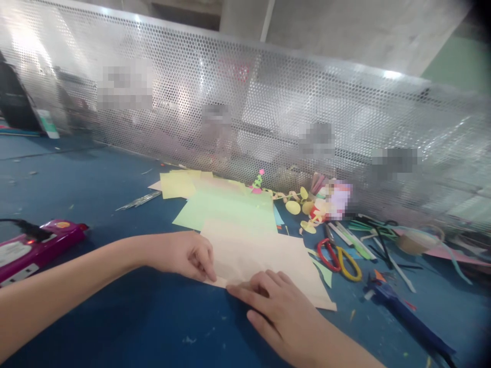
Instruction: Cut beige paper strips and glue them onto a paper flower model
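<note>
A pale peach sheet of paper (261,255) lies on the blue table, with a narrow strip along its near edge that looks folded. My left hand (190,255) is at the sheet's near left corner, its fingers curled and closed on the edge. At the middle of the same edge, the index fingertip of my right hand (282,312) touches the paper. The fingers of that hand are partly bent, with the thumb apart below them. Under the far side of the sheet lies light green paper (233,207).
Yellow paper (178,185) and a small paper tree (259,181) are farther back. To the right are red-and-yellow scissors (339,260) and a blue glue gun (410,314). A magenta power strip (49,245) lies left. A perforated metal screen (172,92) borders the table's far side.
</note>
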### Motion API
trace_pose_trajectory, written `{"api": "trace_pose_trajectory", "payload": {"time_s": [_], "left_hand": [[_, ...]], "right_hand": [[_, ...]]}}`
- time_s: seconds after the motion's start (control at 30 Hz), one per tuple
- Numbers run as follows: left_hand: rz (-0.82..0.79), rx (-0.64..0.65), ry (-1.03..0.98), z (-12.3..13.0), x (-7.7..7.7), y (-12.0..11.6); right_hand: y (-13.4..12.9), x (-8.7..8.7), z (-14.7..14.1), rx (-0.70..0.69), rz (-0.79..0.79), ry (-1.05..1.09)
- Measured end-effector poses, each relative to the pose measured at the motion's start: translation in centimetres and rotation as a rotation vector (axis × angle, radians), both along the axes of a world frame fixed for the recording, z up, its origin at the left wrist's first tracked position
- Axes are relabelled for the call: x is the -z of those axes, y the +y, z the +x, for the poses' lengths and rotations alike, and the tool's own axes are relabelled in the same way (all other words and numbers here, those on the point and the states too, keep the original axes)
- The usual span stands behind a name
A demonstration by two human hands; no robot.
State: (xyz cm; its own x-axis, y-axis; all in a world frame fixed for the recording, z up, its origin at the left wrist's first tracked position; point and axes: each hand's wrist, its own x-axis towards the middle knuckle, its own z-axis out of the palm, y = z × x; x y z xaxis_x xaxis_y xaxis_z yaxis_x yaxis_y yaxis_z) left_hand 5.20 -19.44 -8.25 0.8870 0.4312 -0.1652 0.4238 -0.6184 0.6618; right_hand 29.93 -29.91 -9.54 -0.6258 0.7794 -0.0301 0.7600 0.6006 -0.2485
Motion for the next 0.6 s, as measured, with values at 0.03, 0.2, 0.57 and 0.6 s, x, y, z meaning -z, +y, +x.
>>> {"api": "trace_pose_trajectory", "payload": {"time_s": [0.03,0.2,0.57,0.6], "left_hand": [[-0.002,-0.001,0.007,-0.1,-0.1,0.0],[-0.037,-0.015,0.036,-0.9,-0.5,0.2],[-0.066,-0.014,0.037,-1.9,-0.8,0.1],[-0.068,-0.014,0.040,-1.9,-0.8,0.1]], "right_hand": [[0.0,0.0,0.0,0.004,0.002,0.003],[-0.2,0.2,-0.3,0.008,0.025,0.004],[-0.2,0.4,-1.0,0.002,0.031,-0.018],[-0.2,0.4,-1.0,0.004,0.020,-0.020]]}}
